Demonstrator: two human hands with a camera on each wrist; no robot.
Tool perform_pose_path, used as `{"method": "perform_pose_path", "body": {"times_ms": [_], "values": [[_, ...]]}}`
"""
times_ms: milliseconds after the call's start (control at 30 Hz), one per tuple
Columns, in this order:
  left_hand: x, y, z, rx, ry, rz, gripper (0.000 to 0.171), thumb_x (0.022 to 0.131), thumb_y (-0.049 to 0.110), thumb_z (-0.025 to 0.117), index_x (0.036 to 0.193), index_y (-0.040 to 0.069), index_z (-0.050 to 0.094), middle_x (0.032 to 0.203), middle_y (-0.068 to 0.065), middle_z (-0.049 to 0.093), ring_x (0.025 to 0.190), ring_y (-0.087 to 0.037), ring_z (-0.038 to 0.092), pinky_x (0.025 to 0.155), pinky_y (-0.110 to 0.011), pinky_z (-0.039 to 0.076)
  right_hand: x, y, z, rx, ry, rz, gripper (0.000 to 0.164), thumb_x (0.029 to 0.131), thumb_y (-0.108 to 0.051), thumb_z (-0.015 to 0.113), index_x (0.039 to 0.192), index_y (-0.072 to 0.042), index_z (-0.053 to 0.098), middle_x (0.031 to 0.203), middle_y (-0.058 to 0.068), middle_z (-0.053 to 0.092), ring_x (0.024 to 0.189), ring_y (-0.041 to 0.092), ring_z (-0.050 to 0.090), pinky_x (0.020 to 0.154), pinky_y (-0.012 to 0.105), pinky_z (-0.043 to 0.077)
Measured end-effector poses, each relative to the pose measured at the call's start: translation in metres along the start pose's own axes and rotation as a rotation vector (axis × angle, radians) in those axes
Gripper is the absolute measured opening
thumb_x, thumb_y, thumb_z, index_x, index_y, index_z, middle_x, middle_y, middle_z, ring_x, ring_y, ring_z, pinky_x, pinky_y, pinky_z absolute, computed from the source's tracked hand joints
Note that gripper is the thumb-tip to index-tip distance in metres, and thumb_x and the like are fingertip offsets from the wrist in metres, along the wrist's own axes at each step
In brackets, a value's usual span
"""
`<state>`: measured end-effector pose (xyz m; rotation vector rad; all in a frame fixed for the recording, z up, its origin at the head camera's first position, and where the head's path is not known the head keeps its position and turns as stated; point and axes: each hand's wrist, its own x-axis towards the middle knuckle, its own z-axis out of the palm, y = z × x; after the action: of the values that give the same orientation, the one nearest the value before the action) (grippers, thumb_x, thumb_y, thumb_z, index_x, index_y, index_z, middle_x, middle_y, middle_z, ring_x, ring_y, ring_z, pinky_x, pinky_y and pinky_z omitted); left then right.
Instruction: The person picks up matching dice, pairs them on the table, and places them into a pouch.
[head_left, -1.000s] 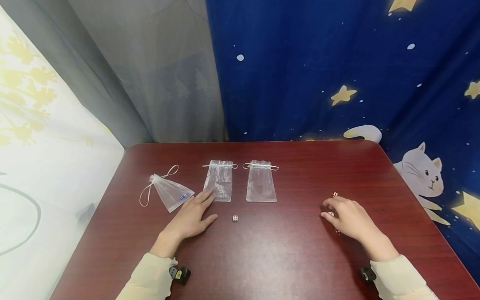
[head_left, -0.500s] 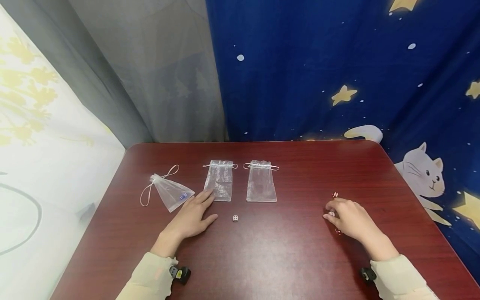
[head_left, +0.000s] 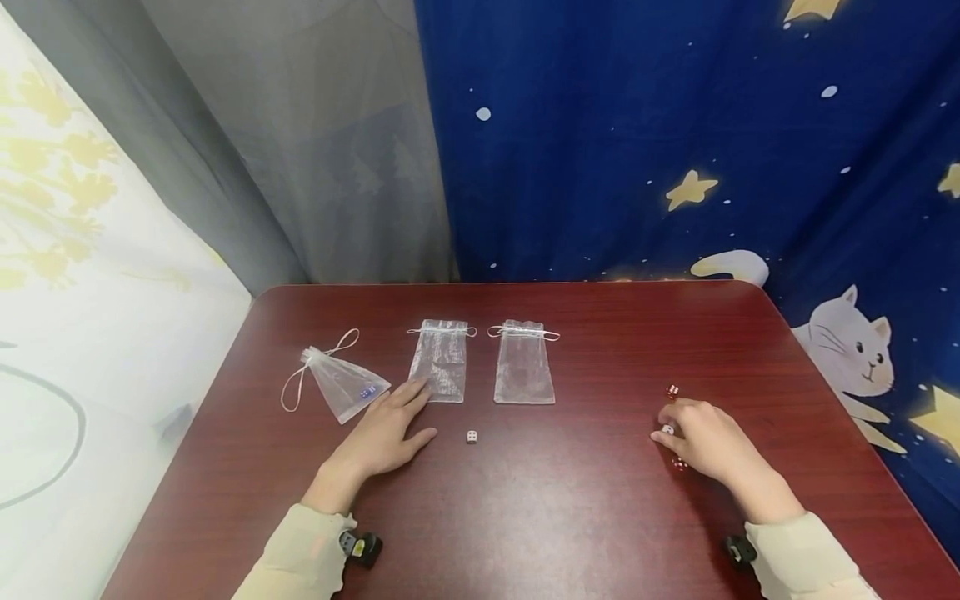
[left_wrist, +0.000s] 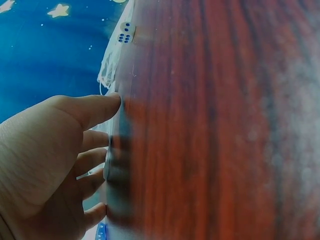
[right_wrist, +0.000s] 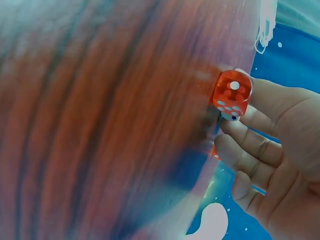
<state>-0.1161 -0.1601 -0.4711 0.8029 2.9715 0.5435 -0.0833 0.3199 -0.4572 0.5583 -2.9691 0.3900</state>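
Note:
My left hand [head_left: 381, 429] lies on the table with fingers spread and straight, fingertips at the lower corner of the middle sheer drawstring bag [head_left: 438, 360]. Beside it, the left sheer bag [head_left: 341, 383] is gathered at its neck and has blue dice [head_left: 367, 392] inside. A white die [head_left: 472, 437] sits right of the left thumb. My right hand [head_left: 708, 437] pinches another white die [head_left: 667, 429] at the table surface between thumb and index finger. In the right wrist view a red die [right_wrist: 233, 92] largely hides that white die. A second red die [head_left: 672, 390] lies beyond the fingers.
A flat sheer bag [head_left: 523, 364] lies right of the middle one, its drawstring across the top. The dark red table [head_left: 585, 500] ends at a curtain [head_left: 570, 167] along the back. Each wrist wears a small black camera [head_left: 362, 548].
The right thumb and index finger have shifted slightly to the right at the white die. The left hand stays still; the head view has drifted a little.

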Motion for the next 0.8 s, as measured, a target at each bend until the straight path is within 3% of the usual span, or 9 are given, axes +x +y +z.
{"method": "perform_pose_path", "body": {"times_ms": [167, 433, 800], "values": [[0.0, -0.001, 0.0, 0.006, 0.004, 0.007, 0.067, 0.095, 0.035, 0.069, 0.146, -0.003, 0.05, 0.157, -0.019, 0.04, 0.146, -0.038, 0.036, 0.115, -0.061, 0.028, 0.002, -0.001, -0.001, -0.001, 0.004, -0.007, 0.014, 0.081, -0.015, 0.084, 0.081, -0.012, 0.071, 0.072, -0.007, 0.062, 0.063, 0.013, 0.058, 0.06, 0.041, 0.05], [-0.001, -0.001, 0.001, 0.004, 0.01, 0.008, 0.067, 0.094, 0.035, 0.07, 0.146, -0.003, 0.051, 0.157, -0.019, 0.041, 0.146, -0.038, 0.036, 0.115, -0.061, 0.028, 0.012, -0.008, -0.011, -0.022, 0.047, -0.032, 0.012, 0.082, -0.014, 0.083, 0.087, -0.009, 0.074, 0.081, 0.0, 0.069, 0.077, 0.028, 0.069, 0.07, 0.049, 0.055], [0.0, -0.001, 0.001, 0.0, 0.003, 0.0, 0.066, 0.095, 0.035, 0.069, 0.147, -0.002, 0.05, 0.158, -0.018, 0.04, 0.146, -0.037, 0.035, 0.116, -0.061, 0.027, 0.029, -0.02, -0.022, -0.021, 0.099, -0.09, 0.015, 0.083, -0.015, 0.083, 0.092, -0.004, 0.075, 0.08, 0.001, 0.068, 0.069, 0.02, 0.065, 0.067, 0.045, 0.055]]}}
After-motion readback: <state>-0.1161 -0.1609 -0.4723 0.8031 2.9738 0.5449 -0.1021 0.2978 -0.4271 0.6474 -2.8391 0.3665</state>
